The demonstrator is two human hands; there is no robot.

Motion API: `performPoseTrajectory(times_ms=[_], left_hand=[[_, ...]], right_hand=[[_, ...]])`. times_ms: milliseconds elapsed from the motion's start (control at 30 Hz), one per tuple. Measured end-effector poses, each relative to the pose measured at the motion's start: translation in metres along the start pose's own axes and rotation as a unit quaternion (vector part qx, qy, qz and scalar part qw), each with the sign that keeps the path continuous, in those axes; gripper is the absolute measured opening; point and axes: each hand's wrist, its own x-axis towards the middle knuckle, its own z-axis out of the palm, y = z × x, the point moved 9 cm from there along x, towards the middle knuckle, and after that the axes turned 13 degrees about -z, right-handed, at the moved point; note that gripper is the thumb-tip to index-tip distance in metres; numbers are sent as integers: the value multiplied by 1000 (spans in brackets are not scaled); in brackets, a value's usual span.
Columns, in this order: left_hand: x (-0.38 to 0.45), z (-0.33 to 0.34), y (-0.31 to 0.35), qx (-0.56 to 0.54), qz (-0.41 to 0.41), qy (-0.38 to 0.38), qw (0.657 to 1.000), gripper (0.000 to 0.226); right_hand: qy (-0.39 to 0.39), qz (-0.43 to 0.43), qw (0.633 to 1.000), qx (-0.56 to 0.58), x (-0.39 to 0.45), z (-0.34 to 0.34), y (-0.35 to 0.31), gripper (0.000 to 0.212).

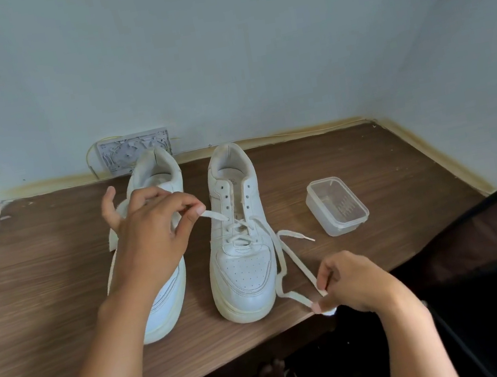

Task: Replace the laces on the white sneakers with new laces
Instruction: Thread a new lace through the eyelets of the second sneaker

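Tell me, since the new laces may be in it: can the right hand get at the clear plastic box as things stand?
Probably yes. The clear plastic box sits open-topped on the table beyond the right hand, with nothing between them, but that hand is pinching the lace and would need to drop it first.

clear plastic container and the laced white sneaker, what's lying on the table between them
In the head view, only the loose cream shoelace end lies on the brown wooden table there.

Soft, even daylight fills the scene, slightly cool on the wall [247,39]. Shadows on the bench [53,256] are faint and diffuse. Wide-angle distortion bends the bench edges. The lower right corner falls dark; mild overall softness.
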Motion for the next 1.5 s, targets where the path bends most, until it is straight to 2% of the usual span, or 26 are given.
performPoseTrajectory(times_ms=[67, 200, 233, 333, 467, 633, 733, 867, 1000, 1133, 1167, 1367, 1500], left_hand=[[-1, 0, 1, 3, -3, 4, 1000, 31], [-2, -3, 5, 0, 2, 17, 1000, 27], [-2, -2, 6, 2, 4, 18, 1000, 25], [-2, 0, 9, 0, 17, 19, 1000, 19], [-4, 6, 15, 8, 45, 17, 999, 34], [-8, 14, 26, 39, 70, 17, 997, 37], [-8, 17, 28, 44, 78, 22, 996, 36], [-9, 20, 31, 63, 90, 24, 994, 43], [-10, 24, 30, 90, 84, 10, 992, 62], [-11, 33, 28, 141, 81, -11, 987, 90], [-11, 34, 28, 145, 81, -11, 986, 90], [-7, 33, 27, 120, 71, 7, 990, 68], [-7, 30, 27, 95, 63, 14, 993, 58]], right_hand=[[48, -11, 999, 12, 2, -5, -3, 27], [227, -50, 972, 15, 4, -34, -15, 4], [247, -67, 967, 4, 7, -36, -19, 15], [244, -110, 963, -35, 23, -28, -30, 33], [253, -108, 958, -83, 41, -21, -36, 17], [269, -109, 953, -84, 43, -19, -36, 20], [307, -111, 944, -50, 34, -28, -39, 26], [375, -117, 919, 41, 17, -42, -45, 14], [419, -135, 882, 166, 8, -50, -48, 9], [456, -168, 857, 171, 5, -54, -55, 5], [458, -182, 853, 172, 4, -54, -59, 1], [459, -294, 821, 169, 1, -48, -90, 14], [454, -336, 816, 124, 7, -39, -108, 13]])
